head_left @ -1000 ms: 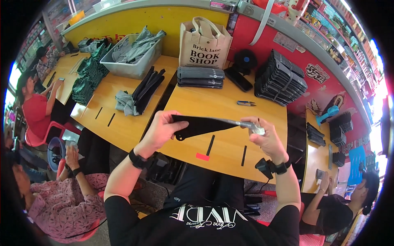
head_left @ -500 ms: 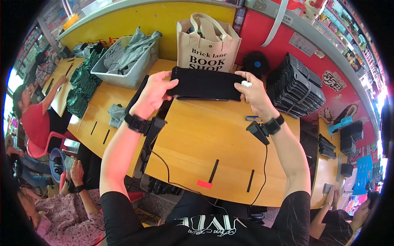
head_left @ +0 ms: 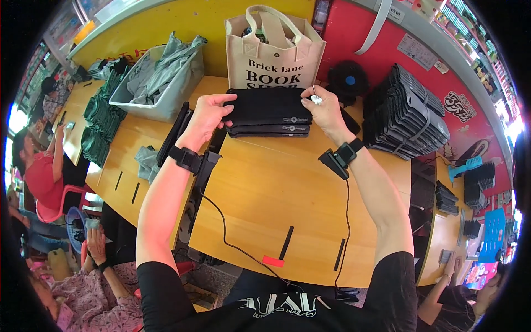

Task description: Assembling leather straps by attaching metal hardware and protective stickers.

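A flat folded piece of black fabric (head_left: 268,108) with small pale print on its near edge lies across a small pile of similar black pieces (head_left: 268,133) at the far side of the table. My left hand (head_left: 209,115) pinches its left end between thumb and fingers. At the right end, my right hand (head_left: 326,113) grips the corner, fingers partly hidden. A small white thing (head_left: 316,100) sits at the fingers of my right hand; I cannot make out what it is. Both wrists wear black strapped devices with cables.
Behind the pile stands a beige tote bag (head_left: 275,58). A grey bin of grey cloth (head_left: 161,80) is at the left; a strapped stack of black folded pieces (head_left: 406,113) and a black fan (head_left: 348,78) are at the right. Co-workers sit on both sides. Tape strips mark the wooden table (head_left: 298,199).
The black fabric has come down onto the pile, with both hands still holding its ends. My right hand has moved left. The view has shifted slightly.
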